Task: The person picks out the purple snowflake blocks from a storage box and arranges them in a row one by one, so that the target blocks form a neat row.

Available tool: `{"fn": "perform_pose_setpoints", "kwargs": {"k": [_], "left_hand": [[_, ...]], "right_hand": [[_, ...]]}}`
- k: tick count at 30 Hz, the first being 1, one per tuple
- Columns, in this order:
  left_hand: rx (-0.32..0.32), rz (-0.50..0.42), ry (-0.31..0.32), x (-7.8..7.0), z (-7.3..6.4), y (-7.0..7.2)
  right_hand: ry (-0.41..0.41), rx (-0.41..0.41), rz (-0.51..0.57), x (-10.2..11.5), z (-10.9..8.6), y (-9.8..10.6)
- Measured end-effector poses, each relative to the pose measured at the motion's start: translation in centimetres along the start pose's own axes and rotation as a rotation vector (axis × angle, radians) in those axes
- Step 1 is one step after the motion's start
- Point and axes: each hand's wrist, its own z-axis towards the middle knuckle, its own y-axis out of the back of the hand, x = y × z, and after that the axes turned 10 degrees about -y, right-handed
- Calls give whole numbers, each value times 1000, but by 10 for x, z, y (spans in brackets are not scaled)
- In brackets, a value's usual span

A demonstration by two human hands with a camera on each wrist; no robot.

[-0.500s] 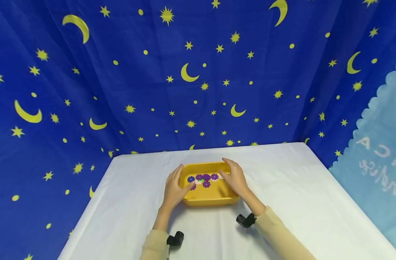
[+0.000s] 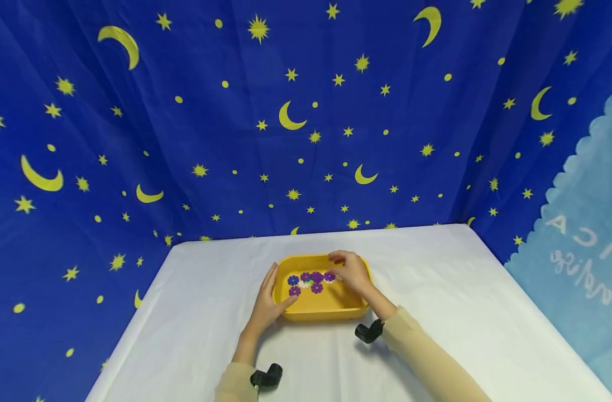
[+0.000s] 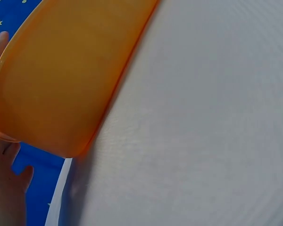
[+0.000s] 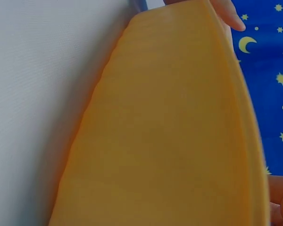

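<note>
A yellow plastic tray [image 2: 336,314] stands on the white cloth. Several small flower-shaped discs lie in it, among them a blue disc [image 2: 293,280], a purple disc [image 2: 316,287] and a white disc [image 2: 304,284]. My left hand [image 2: 267,304] holds the tray's left side, fingers along the outer wall and thumb over the rim. Over the tray's right part is my right hand [image 2: 355,273], its thumb and forefinger apart above the discs. Both wrist views mostly show the tray's outer wall [image 3: 61,70], [image 4: 160,113] and hide the discs.
The white cloth-covered table [image 2: 436,312] extends around the tray. A blue curtain [image 2: 215,139] with yellow moons and stars hangs behind and at the sides. A light blue cloth [image 2: 587,223] with white lettering hangs at the right.
My right hand has moved left and inward from the tray's right rim, with its fingers more bent. The left hand stays at the left side. The view has shifted slightly.
</note>
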Motion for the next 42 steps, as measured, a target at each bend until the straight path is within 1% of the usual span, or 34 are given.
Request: {"fn": "perform_pose_setpoints", "kwargs": {"k": [6, 12, 16, 22, 25, 30, 33, 37, 42], "left_hand": [[0, -3, 21, 1, -2, -3], [6, -12, 30, 1, 2, -2], [3, -40, 36, 1, 3, -1], [6, -90, 83, 3, -1, -3], [8, -103, 83, 5, -2, -3], [-1, -140, 66, 6, -2, -3], [4, -132, 74, 7, -2, -4], [5, -115, 84, 7, -2, -4], [-7, -120, 71, 9, -3, -6]], "right_hand": [[-39, 32, -5, -1, 3, -8], [-4, 9, -53, -4, 12, -13], [8, -5, -56, -5, 14, -14], [-48, 0, -59, -14, 15, -17], [-67, 0, -70, -18, 17, -19], [-50, -2, -73, -21, 19, -20], [-56, 3, -74, -22, 20, -20], [-71, 36, -82, -24, 21, -22], [-68, 68, -112, -26, 22, -23]]}}
